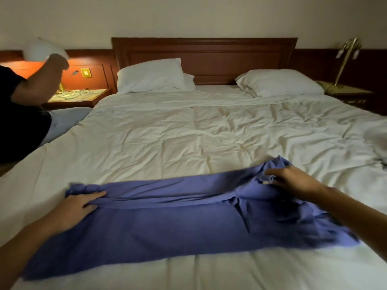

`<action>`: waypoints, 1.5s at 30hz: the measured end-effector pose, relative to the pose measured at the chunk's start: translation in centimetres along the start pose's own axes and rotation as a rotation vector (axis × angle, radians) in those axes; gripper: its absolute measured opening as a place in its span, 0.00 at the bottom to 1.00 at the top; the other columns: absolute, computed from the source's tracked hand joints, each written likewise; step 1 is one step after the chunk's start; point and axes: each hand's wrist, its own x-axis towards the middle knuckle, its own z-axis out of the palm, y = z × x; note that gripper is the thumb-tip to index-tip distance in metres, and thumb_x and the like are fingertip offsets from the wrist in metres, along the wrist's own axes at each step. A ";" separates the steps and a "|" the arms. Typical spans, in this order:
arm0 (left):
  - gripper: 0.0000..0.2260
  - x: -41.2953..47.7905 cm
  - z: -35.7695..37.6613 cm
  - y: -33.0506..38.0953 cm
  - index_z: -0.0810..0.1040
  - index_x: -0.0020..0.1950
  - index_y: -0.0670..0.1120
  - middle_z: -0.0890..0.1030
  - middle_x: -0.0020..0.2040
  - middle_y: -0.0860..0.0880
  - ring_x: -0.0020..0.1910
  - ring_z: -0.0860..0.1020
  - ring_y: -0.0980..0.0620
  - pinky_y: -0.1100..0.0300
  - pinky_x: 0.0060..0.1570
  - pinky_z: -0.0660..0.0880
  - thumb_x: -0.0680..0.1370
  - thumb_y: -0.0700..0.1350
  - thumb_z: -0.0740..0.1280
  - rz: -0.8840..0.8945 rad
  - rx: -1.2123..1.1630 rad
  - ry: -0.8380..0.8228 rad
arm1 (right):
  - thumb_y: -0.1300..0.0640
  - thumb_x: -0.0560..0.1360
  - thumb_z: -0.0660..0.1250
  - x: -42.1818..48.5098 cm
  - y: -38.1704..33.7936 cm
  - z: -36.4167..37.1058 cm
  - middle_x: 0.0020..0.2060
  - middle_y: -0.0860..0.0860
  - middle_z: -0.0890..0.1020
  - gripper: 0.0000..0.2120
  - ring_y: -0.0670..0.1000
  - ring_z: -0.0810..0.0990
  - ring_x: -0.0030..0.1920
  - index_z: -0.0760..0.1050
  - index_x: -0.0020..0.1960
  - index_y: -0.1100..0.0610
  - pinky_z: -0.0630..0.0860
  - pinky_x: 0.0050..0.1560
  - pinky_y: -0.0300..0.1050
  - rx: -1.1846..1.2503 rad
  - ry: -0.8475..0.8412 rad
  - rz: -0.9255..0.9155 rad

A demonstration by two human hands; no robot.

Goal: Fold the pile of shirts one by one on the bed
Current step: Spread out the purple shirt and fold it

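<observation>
A dim bedroom: a cream wall behind, and a wide bed with a crumpled white sheet (188,132) fills nearly the whole view, backed by a dark carved wooden headboard (204,59). Far left, a second person in a black short-sleeved top (18,114) is at the bedside with an arm raised, gripping a white pillow-like bundle (41,50) that's blurred. The frame edge cuts that body off. Next along, a small wooden bedside table (79,97) glows orange, with a tangle of cables on it too small to sort out. Two white pillows lie at the head, one left (150,76) and one right (278,82).

Down at the near end, a blue shirt (167,227) lies spread crosswise on the sheet, its far edge gathered into long ridges. The left hand (77,208) rests on the shirt's left end. Its fingers are almost straight and the thumb is tucked under a ridge, so a fold of cloth is pinched between them. Across the shirt, the right hand (293,181) is curled tight round a bunch of cloth at the upper right corner, which stands up off the sheet. The shirt's near right corner is smeared with blur.

Far right, a brass lamp (347,59) stands by the bed. A rumpled pale cloth (377,143) is cut off at the edge, and I cannot tell what it is.
</observation>
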 end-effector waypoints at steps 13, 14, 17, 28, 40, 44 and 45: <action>0.20 3.4 -0.7 -1.0 0.72 0.72 0.60 0.69 0.75 0.52 0.74 0.67 0.48 0.53 0.75 0.58 0.81 0.61 0.60 -0.264 -0.156 -0.147 | 0.24 0.72 0.39 7.8 -1.0 9.6 0.79 0.47 0.56 0.36 0.51 0.55 0.78 0.48 0.78 0.34 0.53 0.76 0.57 -0.175 -0.159 0.211; 0.22 3.6 -0.4 -0.9 0.68 0.75 0.57 0.67 0.77 0.51 0.76 0.65 0.47 0.52 0.76 0.57 0.82 0.59 0.60 -0.273 -0.124 -0.183 | 0.25 0.73 0.39 7.7 -0.9 9.7 0.79 0.48 0.55 0.35 0.51 0.54 0.79 0.49 0.78 0.34 0.52 0.76 0.57 -0.153 -0.160 0.215; 0.14 4.0 -0.5 -0.3 0.76 0.65 0.54 0.78 0.66 0.50 0.65 0.75 0.47 0.50 0.69 0.67 0.80 0.55 0.66 -0.236 -0.143 -0.056 | 0.36 0.80 0.54 8.1 -1.4 9.0 0.78 0.50 0.59 0.23 0.53 0.56 0.78 0.66 0.73 0.40 0.53 0.74 0.57 -0.037 -0.033 0.235; 0.11 0.9 -2.4 -1.4 0.75 0.45 0.60 0.71 0.66 0.61 0.67 0.68 0.54 0.54 0.63 0.54 0.71 0.62 0.74 0.066 0.068 -0.065 | 0.51 0.77 0.70 6.0 -13.4 7.4 0.49 0.43 0.79 0.06 0.44 0.77 0.52 0.79 0.54 0.47 0.72 0.56 0.44 0.262 -0.145 -0.374; 0.20 -1.3 -3.4 -0.5 0.85 0.55 0.46 0.84 0.55 0.42 0.53 0.80 0.43 0.53 0.55 0.73 0.82 0.57 0.59 -0.211 0.017 0.095 | 0.45 0.80 0.64 2.5 -13.6 5.9 0.47 0.43 0.78 0.15 0.43 0.78 0.48 0.81 0.42 0.53 0.73 0.52 0.42 0.345 -0.005 -0.389; 0.23 -0.5 -1.9 3.2 0.80 0.62 0.51 0.79 0.65 0.50 0.65 0.74 0.47 0.51 0.67 0.65 0.80 0.64 0.57 0.028 0.153 0.140 | 0.45 0.81 0.60 4.0 -15.1 7.3 0.52 0.45 0.78 0.16 0.48 0.79 0.52 0.81 0.47 0.53 0.74 0.57 0.50 0.212 0.076 -0.235; 0.25 -0.3 -1.0 3.8 0.76 0.69 0.53 0.73 0.73 0.52 0.72 0.69 0.49 0.51 0.72 0.60 0.80 0.66 0.57 0.034 0.109 0.048 | 0.44 0.80 0.60 4.7 -15.2 7.8 0.57 0.47 0.77 0.15 0.51 0.79 0.57 0.81 0.53 0.52 0.73 0.60 0.51 0.172 0.071 -0.176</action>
